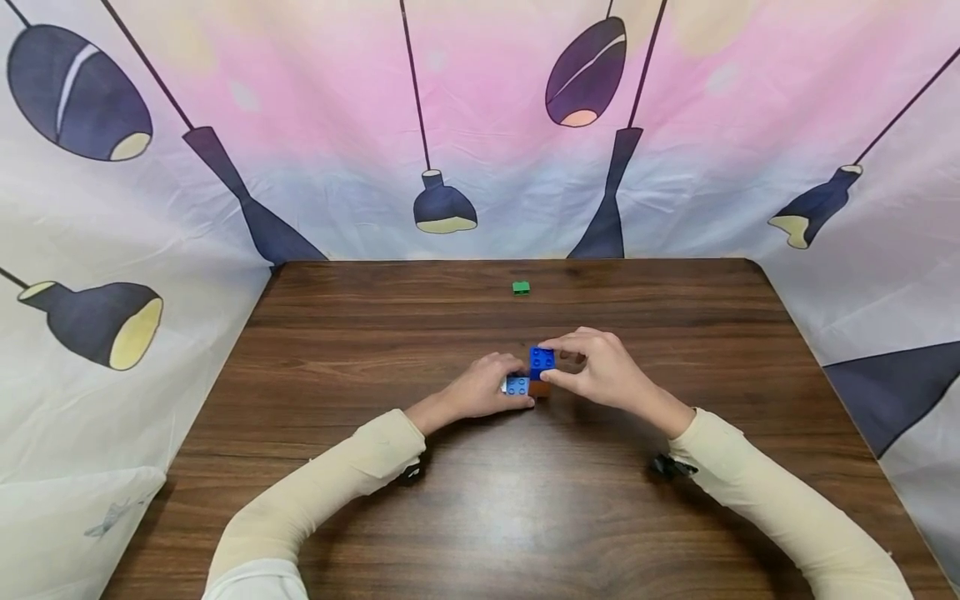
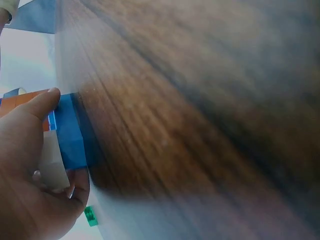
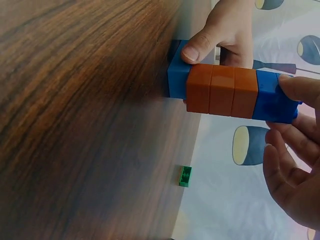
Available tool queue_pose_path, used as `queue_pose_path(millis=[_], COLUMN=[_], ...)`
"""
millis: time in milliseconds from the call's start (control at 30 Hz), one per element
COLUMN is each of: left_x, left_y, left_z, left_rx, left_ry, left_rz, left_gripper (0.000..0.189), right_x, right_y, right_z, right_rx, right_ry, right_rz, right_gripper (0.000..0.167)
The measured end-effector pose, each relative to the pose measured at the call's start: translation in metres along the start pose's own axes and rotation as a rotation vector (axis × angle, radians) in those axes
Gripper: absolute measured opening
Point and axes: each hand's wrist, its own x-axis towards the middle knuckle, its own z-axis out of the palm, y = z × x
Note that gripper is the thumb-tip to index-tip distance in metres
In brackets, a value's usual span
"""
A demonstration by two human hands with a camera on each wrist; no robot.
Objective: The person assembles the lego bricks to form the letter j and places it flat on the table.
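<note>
A small tower of toy building bricks stands on the table. Its base is a lighter blue brick point(image 3: 178, 75), above which come three orange bricks point(image 3: 221, 90) and a dark blue brick point(image 1: 542, 360) on top. My right hand point(image 1: 603, 371) pinches the dark blue brick between thumb and fingers; in the right wrist view it meets the orange one below. With thumb and fingers, my left hand point(image 1: 482, 388) grips the lighter blue base. A white brick point(image 2: 53, 160) sits against that base, inside the left hand's grasp and partly hidden by it.
A green brick point(image 1: 521, 288) lies alone near the far edge of the wooden table point(image 1: 360, 333). Behind and beside the table hang cloth sheets point(image 1: 495, 100) printed with lamps. Dark devices point(image 1: 672, 467) show at both wrists.
</note>
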Motion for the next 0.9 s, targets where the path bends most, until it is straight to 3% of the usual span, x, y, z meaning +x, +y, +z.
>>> queue_pose_path(millis=[400, 667, 900], left_x=[-0.025, -0.038, -0.043], left_y=[-0.008, -0.011, -0.011], left_z=[-0.015, -0.017, -0.019], left_rx=[-0.006, 0.003, -0.002], left_ry=[0.043, 0.075, 0.111], left_rz=[-0.069, -0.096, -0.101], left_gripper=[0.059, 0.054, 0.047], right_x=[0.000, -0.006, -0.010], right_y=[-0.002, 0.003, 0.006], right_z=[0.000, 0.002, 0.011], right_rx=[-0.015, 0.021, 0.072], right_ry=[0.004, 0.026, 0.094], right_rz=[0.038, 0.050, 0.072], right_gripper=[0.041, 0.053, 0.045])
